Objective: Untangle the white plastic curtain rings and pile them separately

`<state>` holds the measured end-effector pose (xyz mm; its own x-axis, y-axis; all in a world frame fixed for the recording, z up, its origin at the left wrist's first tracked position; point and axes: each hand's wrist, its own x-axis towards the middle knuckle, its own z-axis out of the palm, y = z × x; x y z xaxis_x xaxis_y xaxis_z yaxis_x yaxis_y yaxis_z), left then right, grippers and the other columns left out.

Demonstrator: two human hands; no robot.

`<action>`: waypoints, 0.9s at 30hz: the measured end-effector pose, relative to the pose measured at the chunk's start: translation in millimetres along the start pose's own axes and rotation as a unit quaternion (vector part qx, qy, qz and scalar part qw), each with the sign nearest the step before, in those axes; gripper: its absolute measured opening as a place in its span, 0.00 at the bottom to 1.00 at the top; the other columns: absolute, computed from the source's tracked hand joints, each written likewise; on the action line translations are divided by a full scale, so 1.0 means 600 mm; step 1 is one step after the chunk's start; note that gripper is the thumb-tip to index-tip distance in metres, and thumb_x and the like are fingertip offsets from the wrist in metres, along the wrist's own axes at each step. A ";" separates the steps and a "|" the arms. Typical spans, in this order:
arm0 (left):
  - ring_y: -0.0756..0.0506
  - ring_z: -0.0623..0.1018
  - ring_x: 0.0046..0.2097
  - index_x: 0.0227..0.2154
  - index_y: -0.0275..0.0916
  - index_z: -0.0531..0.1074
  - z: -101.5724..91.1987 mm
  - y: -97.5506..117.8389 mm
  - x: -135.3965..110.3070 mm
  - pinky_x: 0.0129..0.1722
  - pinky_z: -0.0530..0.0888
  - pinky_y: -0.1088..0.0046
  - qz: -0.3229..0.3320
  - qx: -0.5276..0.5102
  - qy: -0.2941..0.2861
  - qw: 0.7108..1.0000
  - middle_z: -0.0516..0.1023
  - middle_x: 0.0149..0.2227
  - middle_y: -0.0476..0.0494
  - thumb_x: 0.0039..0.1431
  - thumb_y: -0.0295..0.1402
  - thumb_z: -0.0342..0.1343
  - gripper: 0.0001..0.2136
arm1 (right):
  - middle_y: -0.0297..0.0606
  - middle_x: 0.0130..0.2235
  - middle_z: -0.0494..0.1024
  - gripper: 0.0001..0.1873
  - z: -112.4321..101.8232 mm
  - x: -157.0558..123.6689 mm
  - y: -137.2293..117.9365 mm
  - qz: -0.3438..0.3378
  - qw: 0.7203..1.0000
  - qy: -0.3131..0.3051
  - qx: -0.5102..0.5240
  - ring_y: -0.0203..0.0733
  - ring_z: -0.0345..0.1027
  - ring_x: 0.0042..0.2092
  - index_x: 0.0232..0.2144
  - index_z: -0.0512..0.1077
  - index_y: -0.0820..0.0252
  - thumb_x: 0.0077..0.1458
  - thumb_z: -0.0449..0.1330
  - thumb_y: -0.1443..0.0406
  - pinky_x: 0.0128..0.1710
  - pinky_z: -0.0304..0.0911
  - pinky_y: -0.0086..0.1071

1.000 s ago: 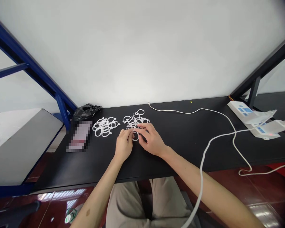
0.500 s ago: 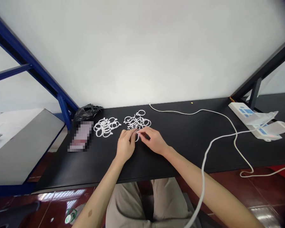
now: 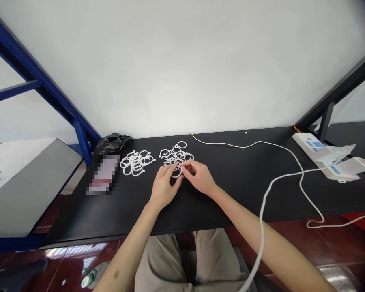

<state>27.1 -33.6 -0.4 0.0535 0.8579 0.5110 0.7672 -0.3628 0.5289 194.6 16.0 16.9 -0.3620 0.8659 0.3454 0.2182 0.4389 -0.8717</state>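
Left thumb has swung away from left fingers since earlier frame, baring more of white ring [image 3: 176, 177]. Right hand [image 3: 200, 177] pinches ring by edge, probably to steady it while leaving loop clear. Left hand [image 3: 163, 187] stands open about ring; contact cannot be told. Ring sits at near edge of ring pile [image 3: 174, 153], likely for short reach. Second pile [image 3: 136, 162] lies left of ring pile, apart, presumably against mixing. Cord [image 3: 231, 144] runs right of ring pile.
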 end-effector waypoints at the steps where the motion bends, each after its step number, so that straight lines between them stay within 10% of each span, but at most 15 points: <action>1: 0.41 0.74 0.51 0.55 0.42 0.69 0.000 0.000 0.000 0.53 0.73 0.59 -0.001 -0.003 -0.003 1.000 0.77 0.50 0.41 0.64 0.31 0.53 0.16 | 0.38 0.39 0.81 0.08 -0.001 0.000 -0.001 0.003 1.000 -0.003 0.005 0.39 0.77 0.38 0.40 0.76 0.58 0.59 0.59 0.64 0.40 0.73 0.34; 27: 0.41 0.73 0.52 0.54 0.43 0.69 0.006 -0.005 -0.004 0.54 0.73 0.59 -0.006 -0.015 -0.021 1.000 0.77 0.52 0.42 0.63 0.33 0.56 0.16 | 0.36 0.38 0.81 0.07 -0.006 0.001 0.013 -0.077 0.995 -0.010 -0.060 0.39 0.74 0.38 0.39 0.76 0.55 0.63 0.58 0.63 0.40 0.71 0.33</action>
<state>27.2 -33.1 -5.6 0.0707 0.8768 0.4757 0.7483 -0.3620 0.5559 199.1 21.0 11.7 -0.4175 0.7813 0.4640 0.2644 0.5930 -0.7606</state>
